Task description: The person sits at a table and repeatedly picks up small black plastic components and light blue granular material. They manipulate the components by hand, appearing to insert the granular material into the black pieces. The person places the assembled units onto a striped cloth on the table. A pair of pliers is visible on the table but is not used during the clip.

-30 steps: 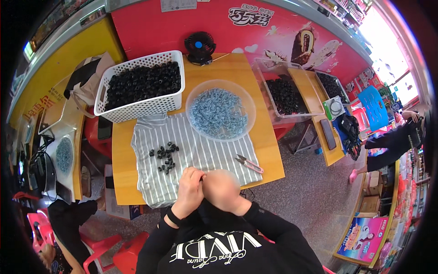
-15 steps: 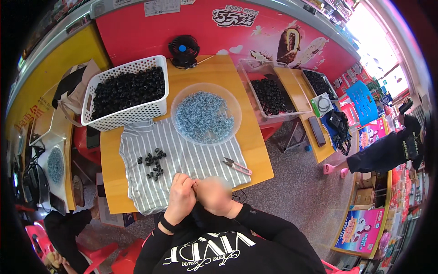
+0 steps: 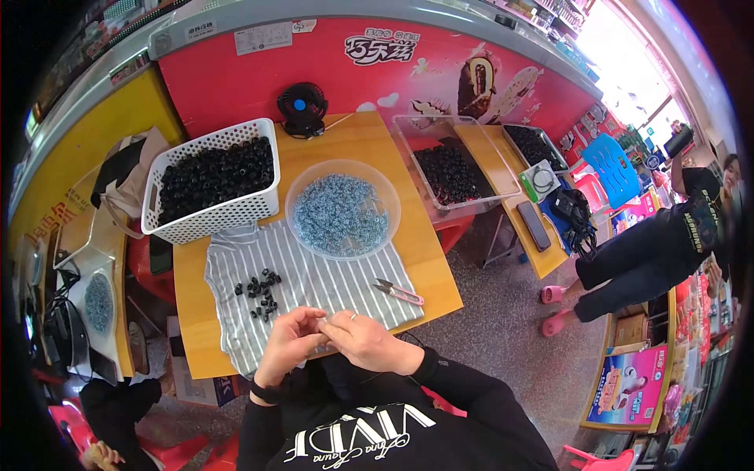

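The left hand (image 3: 290, 345) and right hand (image 3: 369, 345) meet at the fingertips; I cannot tell what, if anything, they grip. At ten o'clock, black pieces (image 3: 254, 290) lie loose on striped cloth (image 3: 338, 282), probably for easy reach; scissors (image 3: 399, 293) at two. On the bench (image 3: 436, 289), a tub (image 3: 395, 206) at twelve holds bluish bits (image 3: 338, 216); a white basket (image 3: 228, 222) at eleven, black pieces.

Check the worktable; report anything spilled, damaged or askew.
Only the striped cloth looks a little askew, wrinkled near the white basket. Loose black pieces lie clustered on it, but nothing looks clearly spilled or damaged.
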### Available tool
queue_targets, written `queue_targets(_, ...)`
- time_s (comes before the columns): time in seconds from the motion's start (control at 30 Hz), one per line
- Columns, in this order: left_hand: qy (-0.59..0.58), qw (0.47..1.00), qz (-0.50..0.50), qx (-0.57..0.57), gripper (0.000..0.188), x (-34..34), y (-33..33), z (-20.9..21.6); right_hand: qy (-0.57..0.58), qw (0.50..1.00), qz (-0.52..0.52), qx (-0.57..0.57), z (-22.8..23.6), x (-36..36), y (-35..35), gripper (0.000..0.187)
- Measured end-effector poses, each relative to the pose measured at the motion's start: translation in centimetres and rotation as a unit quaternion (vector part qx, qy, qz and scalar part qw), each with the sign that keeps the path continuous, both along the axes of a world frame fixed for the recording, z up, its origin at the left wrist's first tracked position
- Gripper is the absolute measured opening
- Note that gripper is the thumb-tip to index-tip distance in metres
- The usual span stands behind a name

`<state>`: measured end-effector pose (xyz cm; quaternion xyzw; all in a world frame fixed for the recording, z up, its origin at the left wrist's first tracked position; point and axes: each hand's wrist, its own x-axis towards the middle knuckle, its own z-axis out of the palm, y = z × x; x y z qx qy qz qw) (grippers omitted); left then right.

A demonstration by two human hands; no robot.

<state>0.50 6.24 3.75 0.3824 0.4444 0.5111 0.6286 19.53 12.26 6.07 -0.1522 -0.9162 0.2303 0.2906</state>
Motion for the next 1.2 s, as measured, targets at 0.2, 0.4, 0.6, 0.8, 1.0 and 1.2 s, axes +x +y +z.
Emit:
queue_targets(0.2,-0.177,0.981,-0.067,-0.029,0.036,-1.0,-1.6,0.1,0.014,0.994,0.097,0.043,0.8,-0.6,-0.4,0.025)
queue_targets(0.4,-0.227,0.970,-0.077,-0.047,0.037,0.2,-1.9,-0.3,-0.002,0.989,0.110,-0.094,1.2,0.9,0.0,0.018)
queue_targets(0.6,-0.119,0.992,-0.015,-0.032,0.037,-0.6,-2.7,0.0,0.014,0.992,-0.128,-0.015,6.8,6.0,9.6,0.022)
queue_targets(0.8,-0.113,0.992,0.012,-0.059,0.032,-0.6,-2.7,-0.3,0.090,0.913,-0.377,0.126,11.5,9.3,16.2,0.027)
queue_targets(1.0,-0.151,0.984,0.032,-0.093,0.032,-1.0,-3.5,-1.2,0.006,0.977,-0.143,-0.159,6.2,4.6,9.8,0.013)
queue_targets(1.2,-0.145,0.986,0.053,-0.065,0.030,-0.5,-4.0,-2.1,-0.131,0.983,0.040,-0.125,3.2,-2.8,6.2,0.021)
